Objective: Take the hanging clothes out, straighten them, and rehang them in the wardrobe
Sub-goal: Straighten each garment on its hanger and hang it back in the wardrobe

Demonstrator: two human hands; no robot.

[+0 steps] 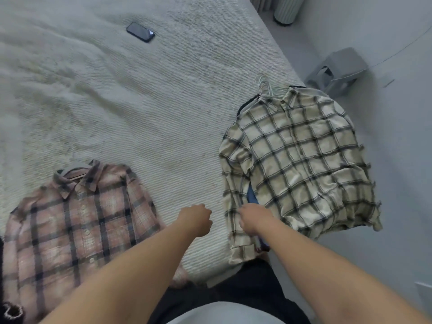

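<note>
While the cream shirt (301, 160) lies at the bed's (140, 101) edge, the right hand (253, 220) pinches its sleeve; the left hand (195, 219), beside it, curls up, holding nothing.

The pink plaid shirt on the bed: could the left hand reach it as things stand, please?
Probably yes: the left hand hovers beside the pink plaid shirt, holding nothing, with only bare bedspread between them.

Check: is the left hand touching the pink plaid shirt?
Apart. The head view shows the left hand curled over bare bedspread, with a strip of white cover between its knuckles and the pink plaid shirt.
</note>
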